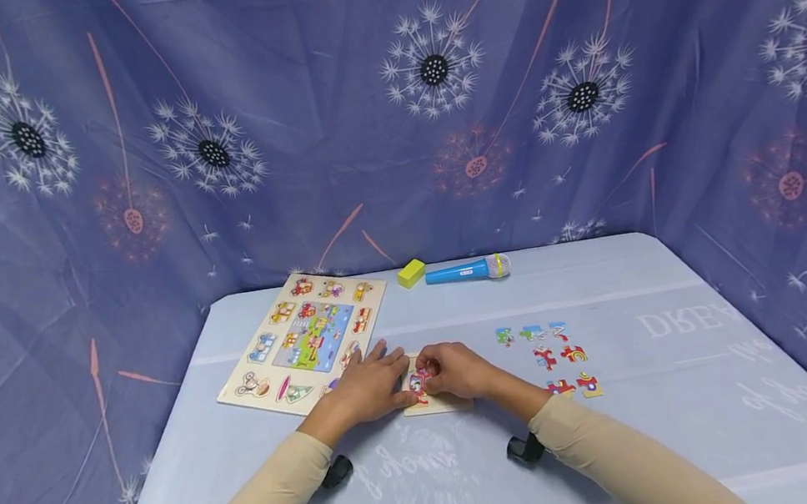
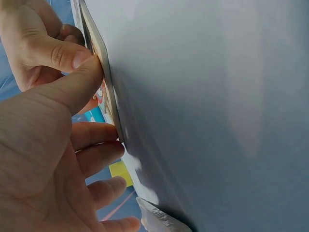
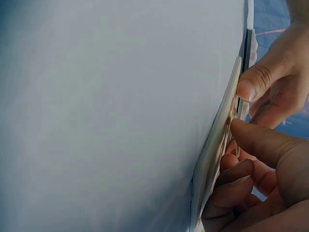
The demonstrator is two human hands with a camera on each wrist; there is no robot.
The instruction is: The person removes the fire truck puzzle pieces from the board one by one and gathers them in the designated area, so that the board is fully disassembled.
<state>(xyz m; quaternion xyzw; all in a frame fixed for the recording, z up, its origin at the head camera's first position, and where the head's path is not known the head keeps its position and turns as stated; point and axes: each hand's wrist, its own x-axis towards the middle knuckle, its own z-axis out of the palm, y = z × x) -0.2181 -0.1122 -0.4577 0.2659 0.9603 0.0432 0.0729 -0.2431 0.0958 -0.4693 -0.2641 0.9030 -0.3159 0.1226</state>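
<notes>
A small wooden puzzle board [image 1: 439,407] lies on the table between the two hands, with colourful jigsaw pieces [image 1: 415,383] on its left part. My left hand [image 1: 363,387] is at the board's left side, thumb pressing down on its face and the other fingers spread out fairly straight. Its fingertips [image 2: 116,133] touch the board's edge. With thumb and curled fingers, my right hand [image 1: 457,370] pinches a jigsaw piece [image 3: 237,147] over the board. That piece stands tilted and is mostly covered by the fingers.
Several loose jigsaw pieces [image 1: 547,359] lie in rows to the right. A large wooden picture board [image 1: 239,387] is at the left, reaching under the left hand's fingers in the head view. A yellow block [image 1: 411,273] and a blue toy microphone [image 1: 462,272] lie at the back by the curtain.
</notes>
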